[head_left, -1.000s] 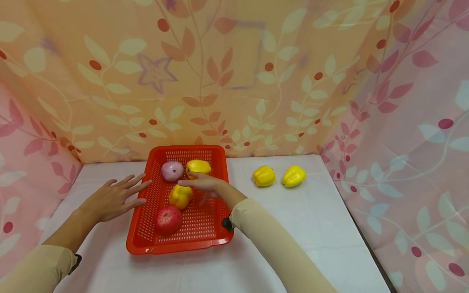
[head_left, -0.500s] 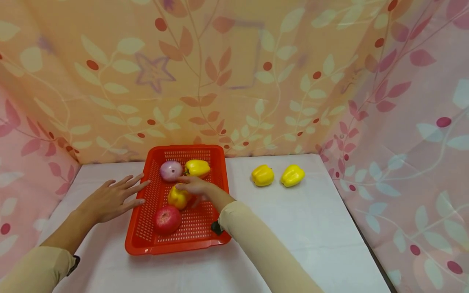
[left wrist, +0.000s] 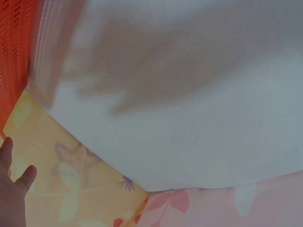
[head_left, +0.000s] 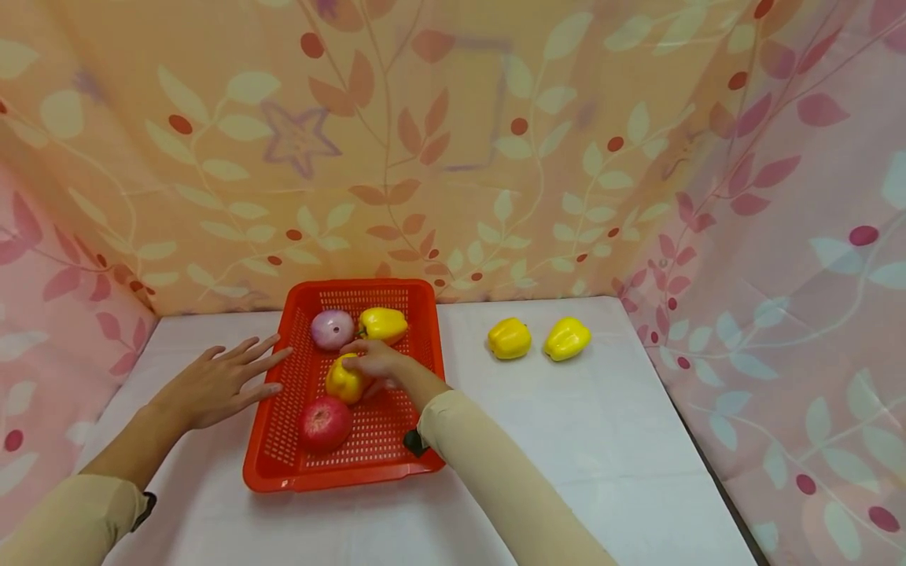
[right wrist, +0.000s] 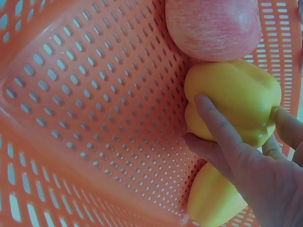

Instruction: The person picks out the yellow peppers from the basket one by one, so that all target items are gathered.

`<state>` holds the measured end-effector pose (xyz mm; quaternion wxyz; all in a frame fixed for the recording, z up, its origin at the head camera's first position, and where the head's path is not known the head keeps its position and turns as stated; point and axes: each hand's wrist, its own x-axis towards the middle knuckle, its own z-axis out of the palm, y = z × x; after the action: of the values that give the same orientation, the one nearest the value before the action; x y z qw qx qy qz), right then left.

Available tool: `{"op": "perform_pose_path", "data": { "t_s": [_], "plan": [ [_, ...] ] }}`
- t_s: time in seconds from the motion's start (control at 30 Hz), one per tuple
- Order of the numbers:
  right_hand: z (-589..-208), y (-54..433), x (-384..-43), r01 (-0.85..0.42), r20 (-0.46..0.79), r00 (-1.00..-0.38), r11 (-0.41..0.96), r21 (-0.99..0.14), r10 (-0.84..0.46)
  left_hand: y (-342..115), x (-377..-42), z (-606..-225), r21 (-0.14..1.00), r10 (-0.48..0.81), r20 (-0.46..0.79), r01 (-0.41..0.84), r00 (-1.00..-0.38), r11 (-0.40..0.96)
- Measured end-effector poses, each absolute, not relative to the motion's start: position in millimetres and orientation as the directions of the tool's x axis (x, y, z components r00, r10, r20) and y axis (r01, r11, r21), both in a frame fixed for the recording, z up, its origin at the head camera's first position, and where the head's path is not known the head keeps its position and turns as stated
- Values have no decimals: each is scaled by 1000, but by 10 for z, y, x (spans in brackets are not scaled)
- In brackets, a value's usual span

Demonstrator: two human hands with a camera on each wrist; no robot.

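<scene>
In the head view, my right hand (head_left: 383, 363) reaches into the red plastic basket (head_left: 347, 476) and grips a yellow bell pepper (head_left: 343, 384) in its middle. The right wrist view shows fingers on both sides of this bell pepper (right wrist: 236, 92). A red apple (head_left: 325, 424) lies just in front of it. Behind are a purple, onion-like round vegetable (head_left: 333, 329) and a second yellow bell pepper (head_left: 383, 324). My left hand (head_left: 219, 385) has its fingers spread beside the basket's left rim, fingertips at the rim; contact cannot be made out.
Two more yellow bell peppers (head_left: 510, 339) lie on the white tablecloth (head_left: 566, 424) right of the basket. Patterned curtains (head_left: 453, 157) stand behind the table and along both sides.
My right hand has moved slightly left and down from above the basket's middle onto the yellow bell pepper, closing its fingers round it. The left hand has stayed in place.
</scene>
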<state>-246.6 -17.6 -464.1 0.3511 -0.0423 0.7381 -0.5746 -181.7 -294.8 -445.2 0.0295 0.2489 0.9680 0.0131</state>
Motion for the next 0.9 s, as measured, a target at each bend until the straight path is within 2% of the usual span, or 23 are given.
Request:
{"op": "perform_pose_path", "data": {
  "t_s": [0.53, 0.9],
  "plan": [
    [-4575, -137, -2405, 316, -442, -790, 335, -888, -425, -2932, -1816, -4421, 44, 471, -71, 469, -879, 882],
    [-4568, -134, -2399, 325, -442, -792, 322, -889, -421, -2928, -1813, -4434, 48, 471, -68, 468, -880, 882]
  ]
}}
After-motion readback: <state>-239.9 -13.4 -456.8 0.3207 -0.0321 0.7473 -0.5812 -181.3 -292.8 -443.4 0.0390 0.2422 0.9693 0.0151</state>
